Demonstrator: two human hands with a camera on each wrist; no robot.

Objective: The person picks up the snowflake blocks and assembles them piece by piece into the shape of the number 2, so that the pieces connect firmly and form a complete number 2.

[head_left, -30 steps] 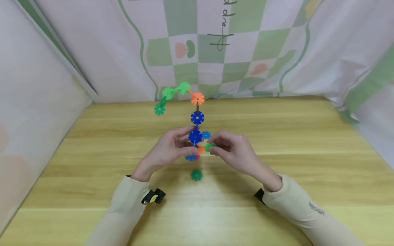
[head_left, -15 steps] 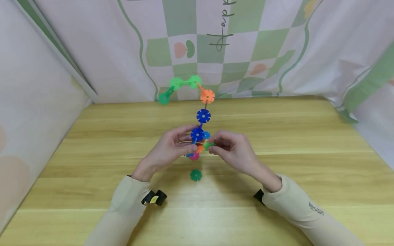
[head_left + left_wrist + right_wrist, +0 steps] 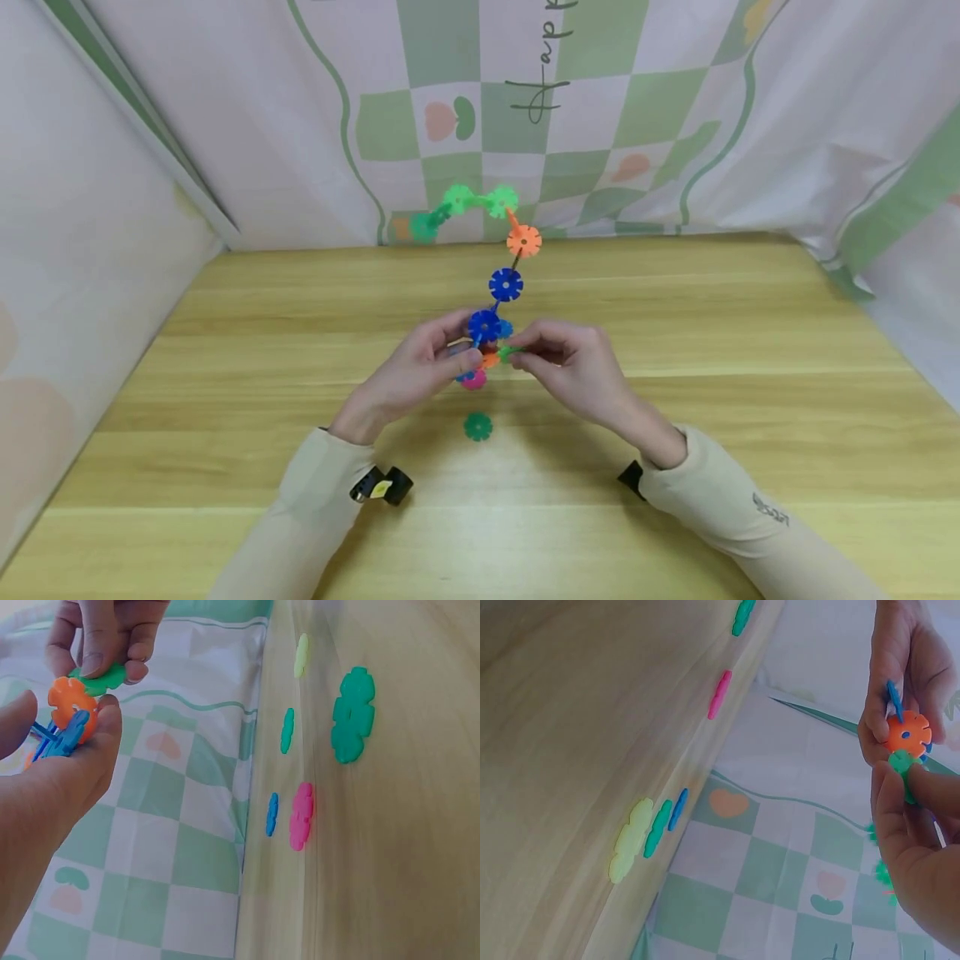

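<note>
The left forearm (image 3: pixel 307 508) and right forearm (image 3: pixel 727 500) slant forward and inward. The left hand (image 3: pixel 416 367) grips, its thumb nearer the body than its bent fingers; just beside it, the right hand (image 3: pixel 577 367) pinches between thumb and curled fingers.

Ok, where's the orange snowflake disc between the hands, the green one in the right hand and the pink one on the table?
Orange snowflake disc (image 3: pixel 911 725): right wrist view, face above the hole.
Green snowflake disc (image 3: pixel 107 680): left wrist view, uncovered part of its face.
Pink snowflake disc (image 3: pixel 301 817): left wrist view, middle of its face.
</note>
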